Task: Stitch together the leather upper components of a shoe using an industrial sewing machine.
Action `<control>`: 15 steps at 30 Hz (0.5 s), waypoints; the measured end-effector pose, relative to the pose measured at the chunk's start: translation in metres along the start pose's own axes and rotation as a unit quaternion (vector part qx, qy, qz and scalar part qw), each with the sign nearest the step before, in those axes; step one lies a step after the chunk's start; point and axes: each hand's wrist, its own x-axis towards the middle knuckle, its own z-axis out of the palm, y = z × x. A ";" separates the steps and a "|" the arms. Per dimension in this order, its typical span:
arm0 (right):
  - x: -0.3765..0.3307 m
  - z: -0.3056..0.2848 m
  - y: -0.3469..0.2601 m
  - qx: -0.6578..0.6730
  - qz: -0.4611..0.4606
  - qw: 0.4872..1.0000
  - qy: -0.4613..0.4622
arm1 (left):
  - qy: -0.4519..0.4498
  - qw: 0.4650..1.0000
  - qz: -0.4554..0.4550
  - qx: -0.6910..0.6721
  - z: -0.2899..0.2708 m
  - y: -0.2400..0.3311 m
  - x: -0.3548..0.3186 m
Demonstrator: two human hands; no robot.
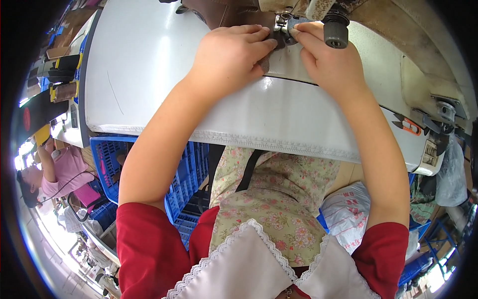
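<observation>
Head view: my left hand (230,55) lies flat, fingers pressing the brown piece (219,14) onto the white table (149,65). My right hand (326,60) pinches its edge just beside the presser foot (285,22). Looks like mid-seam feeding. Next move needs steady, even guiding, fingertips clear of the foot. Blue crate (112,159) below

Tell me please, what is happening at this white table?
A person sits at a white table with a sewing machine. The left hand presses flat on a piece of brown material, and the right hand pinches it beside the machine's metal foot. Small orange-handled snips lie at the right. A blue crate stands below the table.
</observation>
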 end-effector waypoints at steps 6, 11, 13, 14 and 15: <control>-0.003 0.002 0.004 0.010 0.008 1.000 -0.010 | 0.017 0.999 -0.009 -0.028 0.002 0.000 0.000; -0.002 0.001 0.004 0.016 0.009 1.000 -0.012 | 0.026 0.999 -0.004 -0.025 0.001 0.000 0.001; -0.002 0.002 0.003 0.016 0.013 1.000 -0.008 | 0.035 0.999 0.003 -0.023 0.001 -0.001 0.000; -0.003 0.002 0.003 0.008 0.016 1.000 -0.010 | 0.031 0.999 0.003 -0.026 0.001 -0.001 0.000; -0.003 0.003 0.003 0.000 0.019 1.000 -0.012 | 0.027 0.999 0.003 -0.030 0.001 -0.001 0.000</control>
